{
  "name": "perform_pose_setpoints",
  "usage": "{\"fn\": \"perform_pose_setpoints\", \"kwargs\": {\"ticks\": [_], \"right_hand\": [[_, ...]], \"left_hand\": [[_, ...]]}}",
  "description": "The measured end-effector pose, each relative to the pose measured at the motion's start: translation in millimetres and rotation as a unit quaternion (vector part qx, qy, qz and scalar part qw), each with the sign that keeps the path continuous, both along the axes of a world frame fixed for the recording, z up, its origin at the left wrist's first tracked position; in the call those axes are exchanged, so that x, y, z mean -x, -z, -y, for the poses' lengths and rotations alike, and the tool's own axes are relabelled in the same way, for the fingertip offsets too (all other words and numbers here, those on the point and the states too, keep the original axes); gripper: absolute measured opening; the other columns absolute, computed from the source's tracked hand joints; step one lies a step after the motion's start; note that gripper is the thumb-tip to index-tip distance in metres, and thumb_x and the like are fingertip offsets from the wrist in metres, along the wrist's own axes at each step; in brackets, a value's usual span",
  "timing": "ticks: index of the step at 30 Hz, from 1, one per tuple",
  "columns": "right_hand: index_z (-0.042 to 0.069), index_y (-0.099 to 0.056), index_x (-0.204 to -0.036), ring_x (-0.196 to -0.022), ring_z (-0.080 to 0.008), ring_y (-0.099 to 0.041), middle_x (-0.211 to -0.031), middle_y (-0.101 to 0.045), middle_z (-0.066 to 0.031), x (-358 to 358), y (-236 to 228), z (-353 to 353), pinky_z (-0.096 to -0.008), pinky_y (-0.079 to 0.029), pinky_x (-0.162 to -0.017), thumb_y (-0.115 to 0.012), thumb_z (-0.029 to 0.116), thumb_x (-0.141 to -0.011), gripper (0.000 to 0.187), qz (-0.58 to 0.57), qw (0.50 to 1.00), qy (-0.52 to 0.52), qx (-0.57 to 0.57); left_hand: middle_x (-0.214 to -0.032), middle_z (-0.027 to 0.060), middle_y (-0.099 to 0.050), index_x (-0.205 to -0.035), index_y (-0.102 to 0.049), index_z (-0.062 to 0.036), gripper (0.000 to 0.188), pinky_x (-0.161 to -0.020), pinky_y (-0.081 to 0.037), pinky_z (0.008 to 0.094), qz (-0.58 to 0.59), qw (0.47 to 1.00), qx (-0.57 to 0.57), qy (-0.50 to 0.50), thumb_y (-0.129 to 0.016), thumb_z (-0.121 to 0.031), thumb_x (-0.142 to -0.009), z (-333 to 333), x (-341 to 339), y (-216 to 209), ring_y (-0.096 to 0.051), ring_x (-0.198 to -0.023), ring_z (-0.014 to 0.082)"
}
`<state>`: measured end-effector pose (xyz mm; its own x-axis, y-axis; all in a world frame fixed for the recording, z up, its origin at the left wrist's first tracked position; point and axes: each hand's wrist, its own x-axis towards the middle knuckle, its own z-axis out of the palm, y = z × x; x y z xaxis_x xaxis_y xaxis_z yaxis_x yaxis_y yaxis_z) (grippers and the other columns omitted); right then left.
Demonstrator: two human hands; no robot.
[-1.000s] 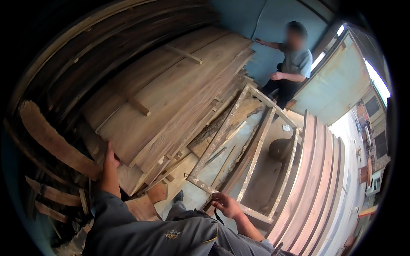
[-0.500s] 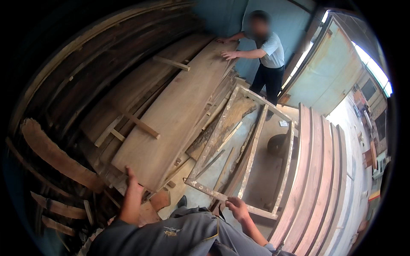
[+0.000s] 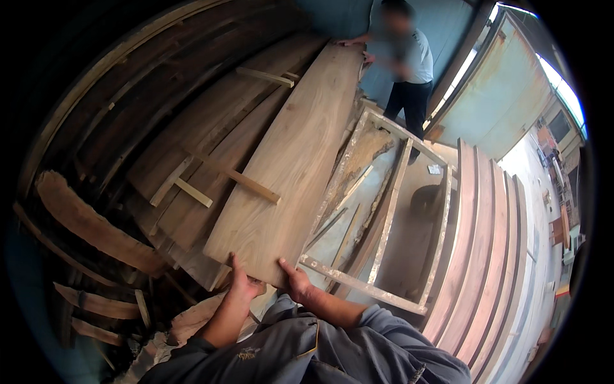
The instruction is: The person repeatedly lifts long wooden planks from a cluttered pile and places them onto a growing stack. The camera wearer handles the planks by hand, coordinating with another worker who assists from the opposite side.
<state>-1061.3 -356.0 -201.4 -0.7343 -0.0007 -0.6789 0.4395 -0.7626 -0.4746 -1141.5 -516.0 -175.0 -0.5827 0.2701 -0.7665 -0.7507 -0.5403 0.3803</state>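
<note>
Both your hands have the near end of a wide brown plank (image 3: 300, 141). Your left hand (image 3: 242, 285) is partly closed on its end edge, thumb on top and fingers beneath; your right hand (image 3: 297, 281) grips the near right corner, thumb on top, its other fingers hidden. The plank stretches away ahead of them to a co-worker (image 3: 420, 61), whose hands are at its far end. A wooden stick (image 3: 252, 185) lies across its left edge, ahead of your left hand, with stacked boards (image 3: 243, 141) farther left. Below your hands, your jacket bears a small yellow emblem (image 3: 248, 353), too small to read. Just right of your right hand is an open, paint-spotted frame (image 3: 364, 285); a rough-edged slab (image 3: 368, 153) shows through it. Pinkish planks (image 3: 460, 256) stand farther right.
</note>
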Motion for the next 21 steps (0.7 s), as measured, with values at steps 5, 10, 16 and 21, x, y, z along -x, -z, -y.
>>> {"fn": "perform_pose_setpoints", "kwargs": {"ticks": [5,10,16,21], "right_hand": [[-0.007,-0.047,-0.142,-0.110,-0.0328,-0.064,-0.132,-0.061,-0.0194,4.2,-2.9,8.9,-0.0471,-0.056,-0.089,-0.077,0.055,-0.086,0.089,0.103,0.991,0.020,-0.086],[-0.011,-0.046,-0.142,-0.118,-0.0336,-0.062,-0.137,-0.059,-0.0221,4.4,-2.1,9.5,-0.0464,-0.054,-0.095,-0.078,0.058,-0.085,0.095,0.133,0.983,0.001,-0.128],[-0.015,-0.054,-0.128,-0.100,-0.0302,-0.069,-0.117,-0.066,-0.0216,16.1,17.5,34.8,-0.0429,-0.060,-0.078,-0.076,0.061,-0.085,0.091,0.097,0.981,0.004,-0.165],[-0.019,-0.056,-0.122,-0.096,-0.0284,-0.071,-0.113,-0.067,-0.0258,-22.1,-23.5,21.7,-0.0385,-0.060,-0.073,-0.076,0.063,-0.083,0.093,0.075,0.982,-0.010,-0.174]], "left_hand": [[-0.161,0.0140,-0.032,-0.160,-0.024,-0.0082,0.108,-0.119,-0.031,0.0519,-0.020,0.999,-0.032,0.012,-0.053,-0.081,-0.086,44.0,-0.7,19.8,-0.039,-0.143,0.0344],[-0.149,0.0168,-0.044,-0.153,-0.034,-0.0053,0.097,-0.110,-0.041,0.0524,-0.119,0.984,0.098,0.085,-0.060,-0.073,-0.089,113.7,71.0,1.7,-0.049,-0.132,0.0345],[-0.137,0.0159,-0.059,-0.148,-0.046,-0.0062,0.083,-0.096,-0.054,0.0513,-0.138,0.892,0.255,0.347,-0.060,-0.067,-0.093,127.2,147.4,-8.9,-0.061,-0.119,0.0325],[-0.129,0.0135,-0.063,-0.144,-0.050,-0.0071,0.079,-0.093,-0.056,0.0502,-0.120,0.856,0.276,0.420,-0.058,-0.068,-0.094,125.8,132.8,22.8,-0.066,-0.108,0.0314]]}}
